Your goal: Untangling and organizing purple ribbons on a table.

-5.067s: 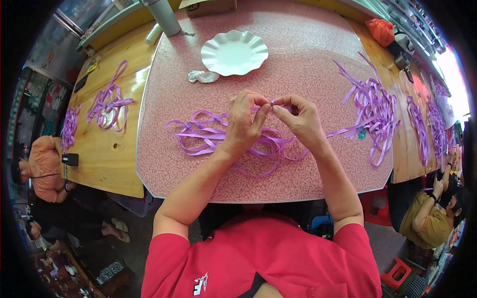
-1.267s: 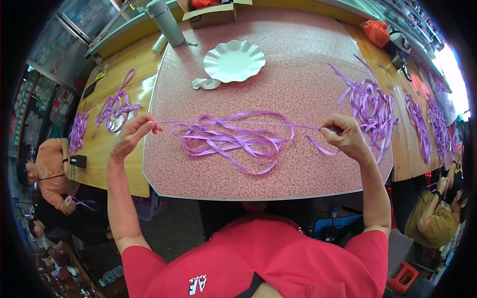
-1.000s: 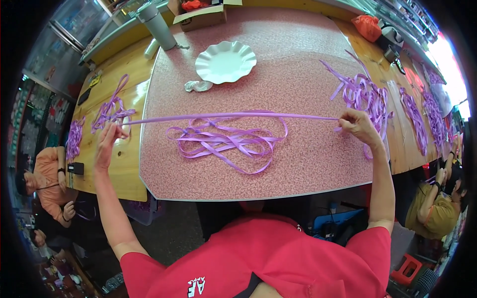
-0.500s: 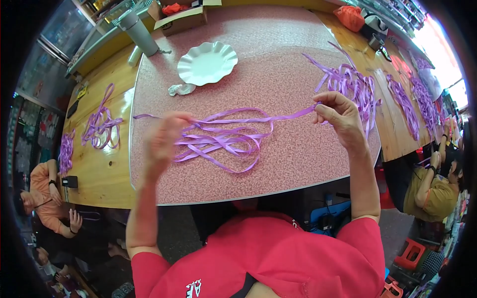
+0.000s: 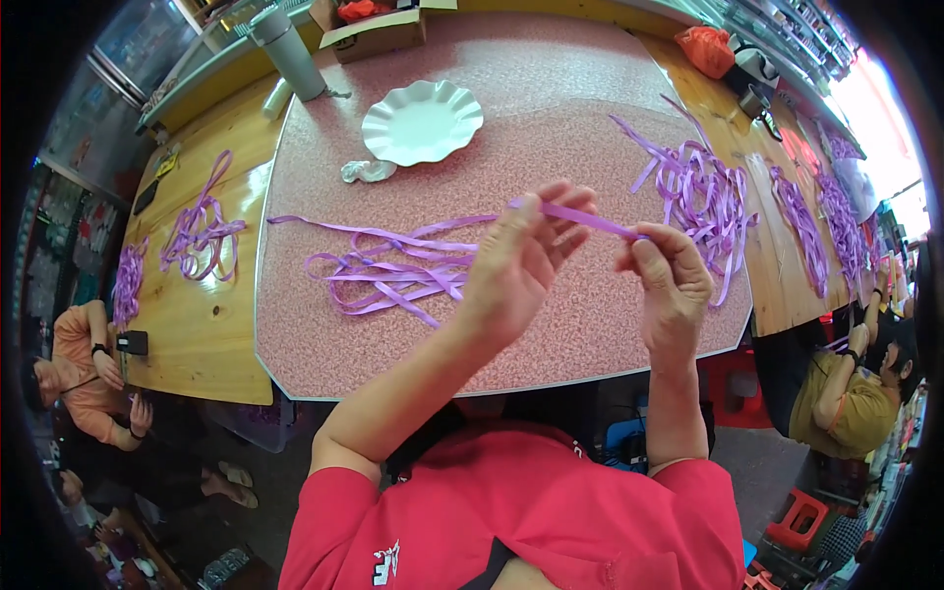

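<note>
Both hands are up over the near half of the pink table [image 5: 590, 339], right of its middle, with the forearms crossing the near edge. The right hand [image 5: 675, 285] is closed at thumb and fingers, pinching the purple ribbon [image 5: 602, 224] by its right end, inside the right edge. The left hand [image 5: 516, 265] is loosely open, palm toward the right hand and fingers extended; the ribbon passes by its thumb and fingers, though I cannot tell whether it is gripped there. Between the hands the ribbon runs as a short, fairly straight band, with a small gap between the two sets of fingers. Left of the left hand, loops of ribbon [image 5: 391, 297] lie on the table, and a loose tail [image 5: 285, 220] reaches just short of the left edge. A broad strip of pink top separates these loops from the near edge. A ribbon heap [image 5: 703, 187] lies along the right edge, just beyond the right hand. Toward the far edge, a wavy white plate [image 5: 423, 123] stands beside a crumpled white wrapper [image 5: 367, 172], leaving a stretch of top between plate and hands. A grey bottle [image 5: 287, 57] stands near the far left corner.
</note>
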### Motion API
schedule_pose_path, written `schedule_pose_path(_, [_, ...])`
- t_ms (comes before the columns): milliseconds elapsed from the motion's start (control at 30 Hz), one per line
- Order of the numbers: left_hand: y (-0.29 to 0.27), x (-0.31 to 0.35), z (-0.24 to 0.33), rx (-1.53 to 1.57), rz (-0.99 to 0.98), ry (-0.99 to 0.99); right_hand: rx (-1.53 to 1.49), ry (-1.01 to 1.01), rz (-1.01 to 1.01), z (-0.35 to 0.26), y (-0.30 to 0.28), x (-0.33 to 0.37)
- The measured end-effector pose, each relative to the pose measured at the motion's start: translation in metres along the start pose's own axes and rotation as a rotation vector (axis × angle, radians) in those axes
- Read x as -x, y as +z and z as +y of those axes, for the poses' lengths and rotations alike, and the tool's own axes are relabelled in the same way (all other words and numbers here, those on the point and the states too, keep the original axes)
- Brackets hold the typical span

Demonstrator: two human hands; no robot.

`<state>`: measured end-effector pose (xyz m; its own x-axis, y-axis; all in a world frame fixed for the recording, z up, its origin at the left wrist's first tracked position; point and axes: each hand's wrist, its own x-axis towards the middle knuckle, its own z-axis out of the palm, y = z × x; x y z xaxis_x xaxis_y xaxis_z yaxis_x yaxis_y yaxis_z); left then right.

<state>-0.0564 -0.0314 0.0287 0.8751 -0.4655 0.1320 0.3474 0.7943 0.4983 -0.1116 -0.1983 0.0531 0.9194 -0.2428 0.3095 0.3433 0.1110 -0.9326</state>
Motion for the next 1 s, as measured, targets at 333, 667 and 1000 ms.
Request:
schedule_pose_path(333, [-0.126, 0.018, 0.146, -0.064, 0.498, 0.34, -0.541, 0.1, 0.179, 0.042, -0.168, -0.038])
schedule_pose_path(667, [-0.08, 0.028, 0.116, -0.573, 0.405, 0.333, -0.259, -0.039, 0.255, 0.043, -0.158, -0.053])
schedule_pose_path(1000, [-0.018, 0.033, 0.071, -1.322, -0.022, 0.171, 0.341, -0.132, -0.569, 0.012, 0.049, -0.043])
